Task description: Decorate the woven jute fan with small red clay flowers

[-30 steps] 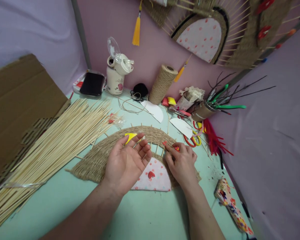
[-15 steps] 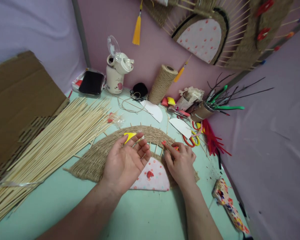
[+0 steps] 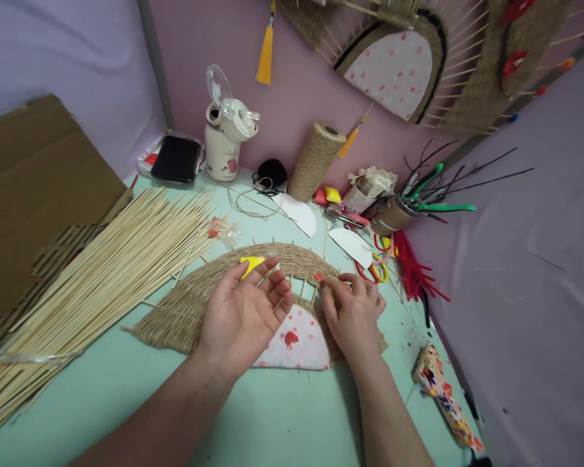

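My left hand (image 3: 246,318) is palm up, its fingers loosely bent and apart, over a curved piece woven of brown twine on thin sticks (image 3: 185,308). Behind its thumb and index finger shows a yellow piece (image 3: 251,264) with clear wrapping; I cannot tell whether it is held. Palm down, my right hand (image 3: 353,314) rests at the right part of the weave, fingers bent and apart. Its index fingertip is close beside a small red piece (image 3: 318,276) on the twine. Below lies a spotted white half-round panel (image 3: 302,353) with a red shape (image 3: 291,338) on it.
A bundle of thin sticks (image 3: 111,272) and cardboard (image 3: 39,155) lie left. At the back are a twine spool (image 3: 316,162), black yarn (image 3: 272,174) and a white jar (image 3: 222,152). Scissors (image 3: 380,269), red pipe cleaners (image 3: 409,266) and a flowered glue gun (image 3: 431,373) lie right.
My right index fingertip has drawn back slightly from the small red piece, which stays on the weave. My left hand has hardly moved.
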Demonstrator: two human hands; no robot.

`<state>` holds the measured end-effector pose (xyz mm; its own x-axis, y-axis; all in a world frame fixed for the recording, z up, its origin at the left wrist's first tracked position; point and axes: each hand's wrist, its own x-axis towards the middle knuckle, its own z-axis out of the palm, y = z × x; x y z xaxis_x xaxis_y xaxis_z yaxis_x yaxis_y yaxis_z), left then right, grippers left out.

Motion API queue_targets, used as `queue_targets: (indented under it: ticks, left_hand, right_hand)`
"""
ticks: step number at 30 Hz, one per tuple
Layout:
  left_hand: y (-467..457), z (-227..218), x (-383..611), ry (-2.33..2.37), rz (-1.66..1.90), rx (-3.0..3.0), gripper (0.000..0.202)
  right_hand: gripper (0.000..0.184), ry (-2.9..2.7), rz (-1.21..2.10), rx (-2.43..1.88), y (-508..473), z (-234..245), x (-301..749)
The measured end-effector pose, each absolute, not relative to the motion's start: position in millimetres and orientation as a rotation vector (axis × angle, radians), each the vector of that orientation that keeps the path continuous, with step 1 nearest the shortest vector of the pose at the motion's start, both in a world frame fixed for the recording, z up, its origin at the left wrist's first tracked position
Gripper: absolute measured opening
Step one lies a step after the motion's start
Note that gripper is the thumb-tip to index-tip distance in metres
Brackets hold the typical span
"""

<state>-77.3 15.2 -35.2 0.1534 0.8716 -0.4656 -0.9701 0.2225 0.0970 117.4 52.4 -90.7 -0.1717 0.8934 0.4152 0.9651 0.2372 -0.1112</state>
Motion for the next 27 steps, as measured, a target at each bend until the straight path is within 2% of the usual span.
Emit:
queue_targets:
  ticks: [27]
  left_hand:
    - [14.8,-35.5,-77.1,0.464,1.333,-0.246,0.023]
  right_hand:
    - [0.024,-2.126,-0.118,-1.715,53.4,-93.4,120.4]
